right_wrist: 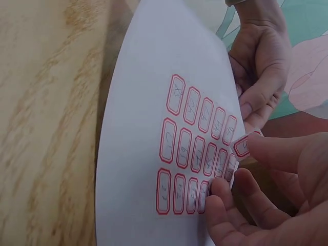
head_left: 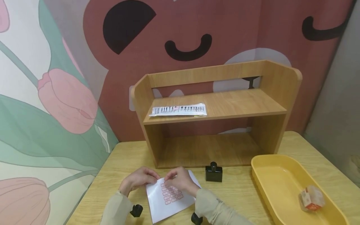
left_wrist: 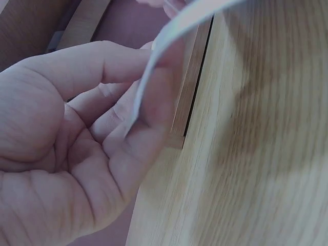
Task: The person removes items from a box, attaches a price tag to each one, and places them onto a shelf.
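Pinching the upper edge of a white label sheet [head_left: 154, 204] with the left hand [head_left: 139, 178], at lower centre of the head view, paper caught between thumb and fingers. With the right hand [head_left: 182, 181], gripping one red-bordered label [right_wrist: 241, 147] by thumb and finger, at the sheet's edge, right of centre in the right wrist view. Left of that label, in rows on the bowed paper: more red-bordered labels with handwritten marks. Just beyond the sheet on the wooden tabletop [head_left: 239, 203], a small black knobbed block [head_left: 213, 173]. At lower right of the frame, a yellow tray [head_left: 277, 178] with a small clear box [head_left: 311, 198] inside. Across the middle, a wooden shelf [head_left: 233, 103] bearing a flat white packet [head_left: 178, 110].
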The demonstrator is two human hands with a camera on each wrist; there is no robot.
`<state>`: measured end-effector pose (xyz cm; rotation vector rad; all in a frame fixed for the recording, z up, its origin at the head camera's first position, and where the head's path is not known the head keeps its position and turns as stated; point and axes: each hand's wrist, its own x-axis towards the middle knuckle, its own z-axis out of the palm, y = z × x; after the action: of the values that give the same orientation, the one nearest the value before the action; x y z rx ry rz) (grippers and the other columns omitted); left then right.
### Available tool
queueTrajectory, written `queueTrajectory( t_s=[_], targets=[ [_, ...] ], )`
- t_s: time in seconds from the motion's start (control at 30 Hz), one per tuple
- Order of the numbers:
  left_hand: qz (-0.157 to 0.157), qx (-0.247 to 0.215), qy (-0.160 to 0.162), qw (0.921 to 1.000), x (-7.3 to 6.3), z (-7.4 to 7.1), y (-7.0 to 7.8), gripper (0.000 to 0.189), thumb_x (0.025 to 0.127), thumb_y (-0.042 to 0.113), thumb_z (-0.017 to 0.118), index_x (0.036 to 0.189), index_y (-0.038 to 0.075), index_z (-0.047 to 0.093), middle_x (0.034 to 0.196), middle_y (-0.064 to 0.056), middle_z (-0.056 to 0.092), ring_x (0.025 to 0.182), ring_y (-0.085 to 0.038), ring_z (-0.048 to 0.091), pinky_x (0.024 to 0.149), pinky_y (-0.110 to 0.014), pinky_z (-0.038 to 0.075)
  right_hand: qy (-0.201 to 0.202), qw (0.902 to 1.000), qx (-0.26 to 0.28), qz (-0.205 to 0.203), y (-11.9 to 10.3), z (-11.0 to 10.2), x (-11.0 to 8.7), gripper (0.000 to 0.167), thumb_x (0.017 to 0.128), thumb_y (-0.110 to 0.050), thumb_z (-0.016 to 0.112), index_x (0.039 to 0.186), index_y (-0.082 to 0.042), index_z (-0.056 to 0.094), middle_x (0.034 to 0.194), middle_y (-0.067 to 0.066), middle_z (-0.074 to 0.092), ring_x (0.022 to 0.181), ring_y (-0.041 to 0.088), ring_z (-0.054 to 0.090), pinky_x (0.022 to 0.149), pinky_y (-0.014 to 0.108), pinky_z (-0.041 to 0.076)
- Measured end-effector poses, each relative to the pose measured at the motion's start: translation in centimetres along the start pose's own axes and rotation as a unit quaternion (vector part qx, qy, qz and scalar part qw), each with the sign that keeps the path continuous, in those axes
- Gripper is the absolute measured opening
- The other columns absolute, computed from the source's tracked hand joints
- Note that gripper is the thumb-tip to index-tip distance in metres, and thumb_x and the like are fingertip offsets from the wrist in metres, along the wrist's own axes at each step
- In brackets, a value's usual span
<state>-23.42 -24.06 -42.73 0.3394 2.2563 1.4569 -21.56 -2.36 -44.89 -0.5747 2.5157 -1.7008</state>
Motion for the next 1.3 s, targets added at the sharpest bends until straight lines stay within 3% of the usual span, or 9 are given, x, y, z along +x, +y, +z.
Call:
queueTrajectory(
  t_s=[0.2, 0.4, 0.57, 0.77, 1.07, 1.3],
  targets=[
    [0.001, 0.022, 0.025, 0.9995, -0.1, -0.6, -0.4, 0.022, 0.081, 0.003, 0.066, 0.100, -0.007, 0.070, 0.094, -0.009, 0.069, 0.073, -0.015, 0.062, 0.063, -0.028, 0.052, 0.007, 0.9998, 0.006, -0.015, 0.2, -0.5, 0.0, 0.004, 0.076, -0.003, 0.075, 0.079, -0.004, 0.072, 0.076, -0.001, 0.067, 0.073, 0.010, 0.058, 0.067, 0.026, 0.050],
    [0.006, 0.094, 0.056, 0.9940, 0.1, -1.2, -0.6, 0.016, 0.084, 0.002, 0.066, 0.099, -0.003, 0.072, 0.097, -0.011, 0.070, 0.076, -0.015, 0.060, 0.064, -0.030, 0.051, 0.007, 0.9952, 0.095, 0.021, 0.5, -0.7, -0.2, 0.005, 0.079, 0.003, 0.073, 0.083, 0.001, 0.071, 0.073, 0.004, 0.063, 0.062, 0.012, 0.059, 0.055, 0.027, 0.055],
    [0.002, 0.161, 0.091, 0.9828, 0.3, -1.4, -1.0, 0.012, 0.082, -0.003, 0.068, 0.092, -0.001, 0.073, 0.094, -0.010, 0.071, 0.080, -0.015, 0.059, 0.067, -0.029, 0.050, 0.000, 0.9884, 0.142, 0.054, 0.5, -1.3, -0.7, 0.009, 0.080, 0.005, 0.071, 0.089, 0.005, 0.068, 0.077, 0.007, 0.063, 0.064, 0.017, 0.063, 0.059, 0.030, 0.057],
    [0.010, 0.216, 0.150, 0.9648, 0.6, -1.4, -1.4, 0.010, 0.077, -0.004, 0.073, 0.084, 0.002, 0.075, 0.086, -0.007, 0.071, 0.078, -0.014, 0.060, 0.070, -0.031, 0.051, -0.003, 0.9836, 0.158, 0.086, 0.4, -2.1, -1.2, 0.012, 0.083, 0.004, 0.069, 0.095, 0.007, 0.068, 0.082, 0.008, 0.063, 0.067, 0.015, 0.062, 0.062, 0.029, 0.057],
    [-0.019, 0.267, 0.224, 0.9372, 1.0, -1.9, -2.7, 0.015, 0.071, -0.006, 0.076, 0.076, 0.008, 0.073, 0.074, 0.001, 0.067, 0.068, -0.013, 0.056, 0.067, -0.032, 0.050, 0.007, 0.9793, 0.184, 0.084, 0.9, -2.7, -1.9, 0.011, 0.085, 0.009, 0.064, 0.095, 0.010, 0.068, 0.081, 0.010, 0.064, 0.062, 0.011, 0.059, 0.060, 0.026, 0.055],
    [-0.015, 0.260, 0.235, 0.9366, 1.2, -2.4, -3.0, 0.013, 0.075, -0.005, 0.076, 0.080, 0.007, 0.073, 0.078, 0.001, 0.067, 0.071, -0.014, 0.056, 0.067, -0.032, 0.050, 0.017, 0.9814, 0.175, 0.078, 1.3, -3.3, -2.2, 0.014, 0.085, 0.010, 0.062, 0.098, 0.012, 0.066, 0.084, 0.012, 0.063, 0.066, 0.013, 0.059, 0.064, 0.029, 0.056]
  ],
)
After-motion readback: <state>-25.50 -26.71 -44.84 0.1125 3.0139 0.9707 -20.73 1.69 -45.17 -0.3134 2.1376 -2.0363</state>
